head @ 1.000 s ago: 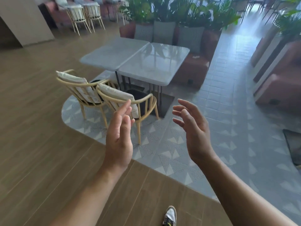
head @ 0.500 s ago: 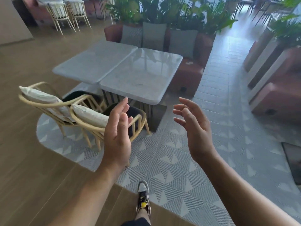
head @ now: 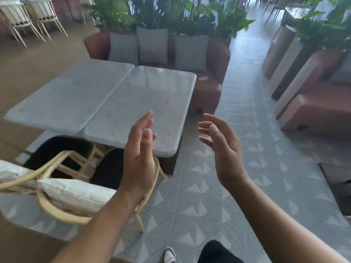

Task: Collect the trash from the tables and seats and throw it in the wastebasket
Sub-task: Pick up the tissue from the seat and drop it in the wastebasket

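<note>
Over the last second the person had walked in from the wooden floor onto the patterned carpet (head: 199,186), so the pair of grey desk tops (head: 148,103) that had stood well ahead now filled the middle of the view. The nearest wicker chair (head: 62,194) had slid down into the lower left corner. Neither hand had changed. The left hand (head: 139,154) and the right hand (head: 224,152) were still raised in front of the body, palms facing each other, fingers loosely spread, holding nothing and touching nothing. Both desk tops looked bare, though blur made small litter hard to rule out. The only likely piece of trash was a small pale scrap (head: 203,78) on the seat of the brown sofa (head: 209,92), just past the far right corner of the desk and near the grey cushions (head: 190,52). The approach therefore seemed to have brought that scrap nearly within reach, probably along the tiled aisle on the right. No wastebasket was in view, so the collecting step had not yet begun.
</note>
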The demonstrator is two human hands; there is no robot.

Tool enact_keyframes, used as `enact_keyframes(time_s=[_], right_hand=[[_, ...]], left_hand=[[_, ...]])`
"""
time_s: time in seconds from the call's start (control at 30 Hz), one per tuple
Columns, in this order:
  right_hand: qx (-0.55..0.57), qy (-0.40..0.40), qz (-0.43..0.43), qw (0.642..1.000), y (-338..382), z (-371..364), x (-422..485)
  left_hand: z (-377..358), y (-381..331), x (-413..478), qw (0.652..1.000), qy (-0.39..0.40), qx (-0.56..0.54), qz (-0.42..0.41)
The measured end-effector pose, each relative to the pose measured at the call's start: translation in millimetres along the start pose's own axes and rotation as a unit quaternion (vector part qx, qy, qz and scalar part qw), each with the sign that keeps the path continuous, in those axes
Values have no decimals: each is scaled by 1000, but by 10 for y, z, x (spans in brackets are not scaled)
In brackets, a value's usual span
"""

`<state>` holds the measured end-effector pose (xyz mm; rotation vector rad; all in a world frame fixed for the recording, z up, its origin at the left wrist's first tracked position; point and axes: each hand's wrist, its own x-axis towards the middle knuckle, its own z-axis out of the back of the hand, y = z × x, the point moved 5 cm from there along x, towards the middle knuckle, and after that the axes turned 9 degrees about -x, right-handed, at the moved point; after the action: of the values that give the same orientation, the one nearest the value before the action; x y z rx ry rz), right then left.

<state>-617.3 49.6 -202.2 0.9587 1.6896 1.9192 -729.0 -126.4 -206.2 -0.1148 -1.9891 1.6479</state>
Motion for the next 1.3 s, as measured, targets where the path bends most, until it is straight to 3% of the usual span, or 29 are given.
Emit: enact_keyframes(time_s=[0.37,0.57,0.83,1.3], right_hand=[[3,-54,-22,998,-660,418,1766],[-10,-39,-19,999,-890,843,3080],[-9,-30,-25,999,-1154,1288,4532],[-51,-39,-53,997,-2058,1331,6835]], left_hand=[[-990,888,1618,999,30,-6,13],[-1779,1393,2608,998,25,54,16],[-2778,1904,3765,1000,21,9,1],[-3560,3234,5854,998,14,-56,24]])
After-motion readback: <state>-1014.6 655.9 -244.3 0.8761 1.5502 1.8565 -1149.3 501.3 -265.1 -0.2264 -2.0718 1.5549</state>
